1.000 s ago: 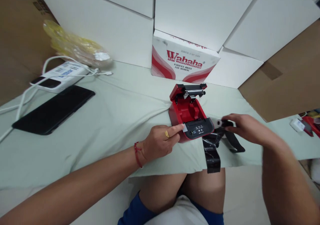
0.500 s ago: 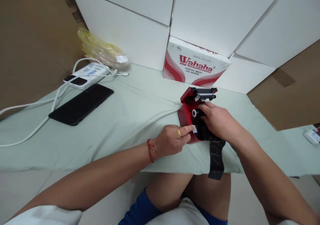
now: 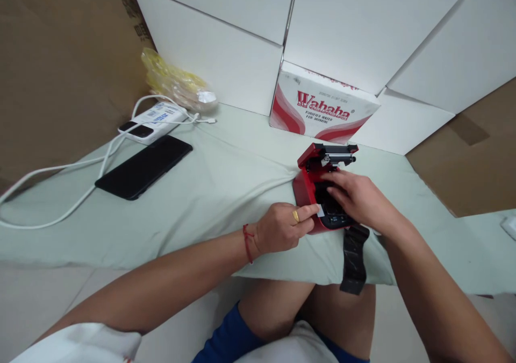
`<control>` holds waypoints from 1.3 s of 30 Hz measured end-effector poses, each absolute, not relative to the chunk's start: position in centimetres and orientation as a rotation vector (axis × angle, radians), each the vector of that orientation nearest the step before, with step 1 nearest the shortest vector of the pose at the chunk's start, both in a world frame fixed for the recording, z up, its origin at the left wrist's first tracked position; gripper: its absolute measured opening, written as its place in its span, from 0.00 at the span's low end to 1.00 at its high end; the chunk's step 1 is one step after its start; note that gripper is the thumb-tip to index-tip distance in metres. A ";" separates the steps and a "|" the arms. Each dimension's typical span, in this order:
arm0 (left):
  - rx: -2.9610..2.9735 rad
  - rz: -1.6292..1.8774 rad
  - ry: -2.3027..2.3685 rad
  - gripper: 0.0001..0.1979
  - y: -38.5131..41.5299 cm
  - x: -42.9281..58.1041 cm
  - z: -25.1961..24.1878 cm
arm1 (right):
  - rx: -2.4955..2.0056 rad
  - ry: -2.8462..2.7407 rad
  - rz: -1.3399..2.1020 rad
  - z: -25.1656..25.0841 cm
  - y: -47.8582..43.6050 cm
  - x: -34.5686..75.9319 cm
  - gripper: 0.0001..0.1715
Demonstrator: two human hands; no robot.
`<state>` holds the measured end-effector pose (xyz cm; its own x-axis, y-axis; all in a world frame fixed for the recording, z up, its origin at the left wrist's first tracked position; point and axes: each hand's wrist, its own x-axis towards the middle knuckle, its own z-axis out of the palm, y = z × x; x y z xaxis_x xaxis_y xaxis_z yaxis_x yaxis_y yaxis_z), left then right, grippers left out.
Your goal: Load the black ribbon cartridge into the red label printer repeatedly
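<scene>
Right hand [image 3: 355,199] inside open red device [image 3: 305,193]

Fingers sit within the compartment; grip cannot be determined. Left hand [image 3: 284,227] touches the grey tab [image 3: 321,211] at the front corner, grip unclear. Device location: near the counter's [image 3: 242,158] front edge. Work appears partway: lid [image 3: 311,155] raised, not yet closed; black strip [image 3: 355,261] hanging outside.

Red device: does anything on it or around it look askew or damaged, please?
The black strip by the red device looks odd: it is wavy, and its end sticks out past the cloth's front edge. No clear damage shows.
</scene>
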<state>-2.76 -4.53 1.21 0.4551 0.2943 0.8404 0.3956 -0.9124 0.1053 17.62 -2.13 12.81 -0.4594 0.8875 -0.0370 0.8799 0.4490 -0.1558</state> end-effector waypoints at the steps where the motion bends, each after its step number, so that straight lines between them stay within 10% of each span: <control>1: -2.594 -1.453 -0.619 0.13 -4.5 -2.8 1.2 | -1.500 -2.598 0.254 13.0 -3.6 18.2 0.18; 9: -2.714 -1.614 -0.610 0.11 -4.6 -3.3 2.1 | -1.252 -2.574 -0.237 10.6 -12.5 21.0 0.19; 16: -2.479 -2.015 -1.337 0.07 -1.0 -3.7 7.3 | -1.333 -2.410 -0.166 8.1 -13.7 20.8 0.26; 26: -2.855 -2.309 -1.228 0.18 2.8 -2.4 8.2 | -1.351 -2.278 -0.160 6.7 -13.8 20.5 0.36; 39: -2.934 -1.797 -0.905 0.09 -3.0 -1.8 5.4 | -1.380 -2.288 -0.142 6.4 -13.9 20.8 0.32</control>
<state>-1.78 -2.96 5.41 0.3876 0.6057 0.6949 0.1977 -0.7909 0.5791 20.84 -13.88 6.43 -0.3899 0.8113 0.4356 0.8588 0.4911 -0.1458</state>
